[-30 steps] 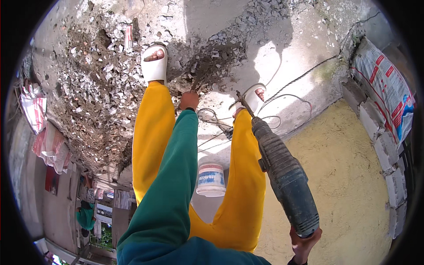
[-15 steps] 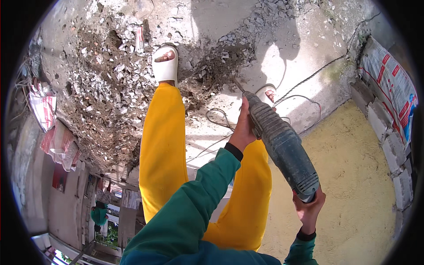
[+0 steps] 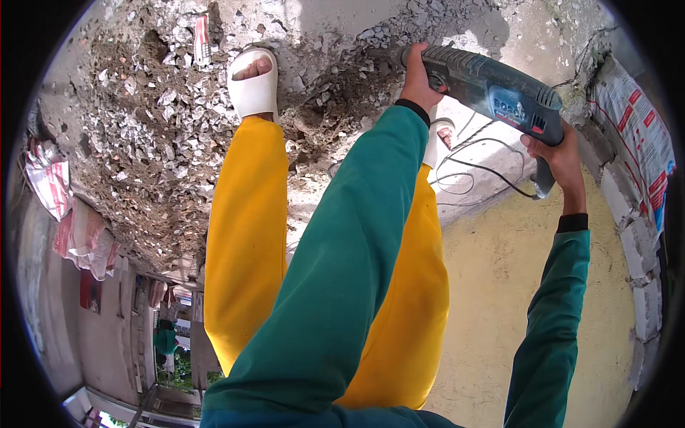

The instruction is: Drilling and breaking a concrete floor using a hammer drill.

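A dark, dusty demolition hammer point(image 3: 492, 85) is held out in front of me, lying nearly level with its nose to the left and its rear end to the right. My left hand point(image 3: 419, 80) is closed round the front end by the nose. Around the rear handle my right hand point(image 3: 560, 153) is closed, with the grip's lower end showing below it. I cannot make out the bit clearly against the rubble. A black power cord point(image 3: 492, 170) runs from the handle and loops on the ground beside my right foot point(image 3: 444, 134).
Broken concrete and loose soil point(image 3: 157, 143) cover the ground left and ahead, around my left sandal point(image 3: 253, 85). To the right stand a yellow wall point(image 3: 521, 285), a row of grey blocks point(image 3: 619, 192) and a printed sack point(image 3: 635, 128). More sacks point(image 3: 85, 235) lie far left.
The demolition hammer has moved up and forward and swung from a steep slant to nearly level. Both hands moved with it and kept their hold. My view has shifted slightly.
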Demonstrator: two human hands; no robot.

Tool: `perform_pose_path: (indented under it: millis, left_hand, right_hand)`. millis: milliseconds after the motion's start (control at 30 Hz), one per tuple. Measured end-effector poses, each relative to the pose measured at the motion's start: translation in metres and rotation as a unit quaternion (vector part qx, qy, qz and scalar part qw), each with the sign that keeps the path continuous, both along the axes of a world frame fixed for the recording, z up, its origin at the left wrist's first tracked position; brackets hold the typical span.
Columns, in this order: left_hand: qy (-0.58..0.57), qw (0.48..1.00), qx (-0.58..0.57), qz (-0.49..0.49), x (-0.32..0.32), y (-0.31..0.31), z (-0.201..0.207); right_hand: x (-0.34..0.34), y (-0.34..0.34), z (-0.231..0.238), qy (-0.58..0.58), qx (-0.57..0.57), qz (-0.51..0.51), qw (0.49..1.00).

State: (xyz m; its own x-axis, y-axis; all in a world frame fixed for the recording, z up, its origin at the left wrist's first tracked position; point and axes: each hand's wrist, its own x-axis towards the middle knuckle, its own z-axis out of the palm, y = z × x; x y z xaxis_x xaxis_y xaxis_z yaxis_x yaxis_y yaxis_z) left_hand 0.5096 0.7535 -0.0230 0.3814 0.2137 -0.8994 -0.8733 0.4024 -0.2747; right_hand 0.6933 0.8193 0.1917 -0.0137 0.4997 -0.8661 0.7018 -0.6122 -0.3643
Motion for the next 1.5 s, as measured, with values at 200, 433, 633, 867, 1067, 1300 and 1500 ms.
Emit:
perform_pose_path:
  millis: [200, 433, 633, 867, 1067, 1300, 1500]
  left_hand:
    - [0.028, 0.999, -0.018, 0.000, 0.004, 0.032, -0.045]
    - [0.036, 0.998, 0.021, 0.039, -0.023, 0.015, -0.011]
    - [0.024, 0.999, 0.037, 0.031, -0.089, -0.086, 0.051]
    - [0.031, 0.997, -0.063, 0.025, -0.100, -0.178, 0.118]
    - [0.013, 0.999, -0.042, -0.028, -0.053, -0.077, 0.114]
    - [0.109, 0.990, -0.073, -0.051, -0.071, -0.028, -0.001]
    - [0.075, 0.994, -0.057, 0.053, -0.110, -0.029, -0.036]
  right_hand:
    - [0.019, 0.069, -0.065, 0.010, -0.068, 0.028, 0.997]
    - [-0.037, 0.060, -0.030, 0.010, -0.022, 0.114, 0.993]
    - [-0.126, -0.108, 0.066, -0.066, 0.066, 0.097, 0.991]
    - [-0.126, -0.154, 0.136, -0.050, -0.013, 0.045, 0.998]
    - [-0.085, -0.101, 0.115, -0.087, 0.011, -0.059, 0.994]
    - [-0.083, 0.014, -0.053, -0.005, -0.015, 0.094, 0.995]
    - [-0.140, 0.066, -0.092, 0.022, -0.034, 0.212, 0.977]
